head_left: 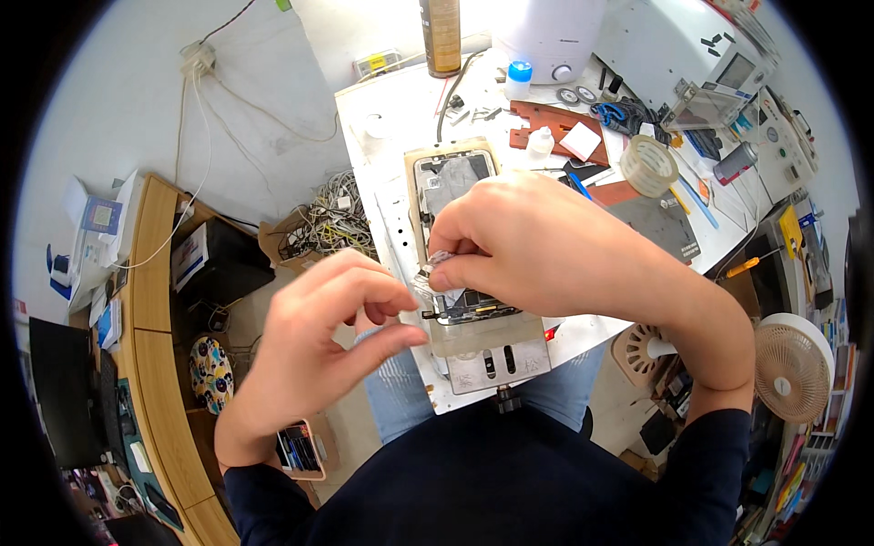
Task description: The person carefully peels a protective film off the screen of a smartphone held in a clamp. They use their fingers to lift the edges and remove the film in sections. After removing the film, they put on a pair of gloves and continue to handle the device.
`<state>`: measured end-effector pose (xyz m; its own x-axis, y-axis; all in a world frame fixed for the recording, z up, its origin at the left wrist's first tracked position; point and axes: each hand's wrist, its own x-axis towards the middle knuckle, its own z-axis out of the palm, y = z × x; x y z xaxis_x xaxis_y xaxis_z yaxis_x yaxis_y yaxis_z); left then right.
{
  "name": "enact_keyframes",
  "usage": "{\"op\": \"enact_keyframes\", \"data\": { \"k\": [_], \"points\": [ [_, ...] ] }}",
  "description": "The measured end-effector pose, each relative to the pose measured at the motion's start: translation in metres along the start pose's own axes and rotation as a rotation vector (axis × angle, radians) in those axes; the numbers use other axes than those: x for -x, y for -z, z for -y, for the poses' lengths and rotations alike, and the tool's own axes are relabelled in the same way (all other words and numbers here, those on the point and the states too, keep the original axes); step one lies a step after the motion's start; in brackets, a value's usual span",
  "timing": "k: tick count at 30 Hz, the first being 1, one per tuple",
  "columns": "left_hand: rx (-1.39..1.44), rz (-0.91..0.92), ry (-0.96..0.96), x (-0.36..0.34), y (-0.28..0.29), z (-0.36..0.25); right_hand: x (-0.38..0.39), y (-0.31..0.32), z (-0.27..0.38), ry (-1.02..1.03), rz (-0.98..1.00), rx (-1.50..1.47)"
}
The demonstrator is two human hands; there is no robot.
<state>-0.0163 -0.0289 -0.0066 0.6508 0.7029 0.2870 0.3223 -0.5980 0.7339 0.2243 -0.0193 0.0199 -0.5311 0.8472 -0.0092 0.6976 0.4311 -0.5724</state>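
An opened phone (451, 180) with its inner parts bare lies in a flat holder (473, 369) with a metal front plate and a black knob. My right hand (523, 241) is over the middle of the phone and hides much of it. Its thumb and fingers pinch a crumpled, whitish, see-through scrap (435, 266) that looks like film or tape. To the left of the holder my left hand (319, 318) hovers, thumb and curled fingers apart, with nothing visible between them. Its fingertips are close to the holder's left edge.
Behind the holder stand a spray can (443, 41), a blue-capped bottle (518, 80) and a small white bottle (540, 142). Rolls of clear tape (649, 166) and a brown-red tray (555, 123) lie to the right. A fan (790, 369) is at the far right.
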Motion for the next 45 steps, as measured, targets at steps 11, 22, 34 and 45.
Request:
{"op": "enact_keyframes", "data": {
  "k": [11,22,34,45],
  "points": [
    [0.043,-0.190,-0.131,0.017,-0.028,0.030,0.000,-0.001,0.010,-0.127,0.014,-0.064],
    [0.146,-0.219,-0.185,0.018,-0.036,0.048,0.003,-0.003,0.013,-0.243,0.021,-0.173],
    [0.319,-0.100,0.066,0.019,-0.033,0.038,0.002,0.000,0.020,-0.283,0.050,-0.163],
    [0.762,0.110,0.401,0.014,-0.030,0.044,0.003,0.001,0.023,-0.198,0.047,-0.017]
  ]
}}
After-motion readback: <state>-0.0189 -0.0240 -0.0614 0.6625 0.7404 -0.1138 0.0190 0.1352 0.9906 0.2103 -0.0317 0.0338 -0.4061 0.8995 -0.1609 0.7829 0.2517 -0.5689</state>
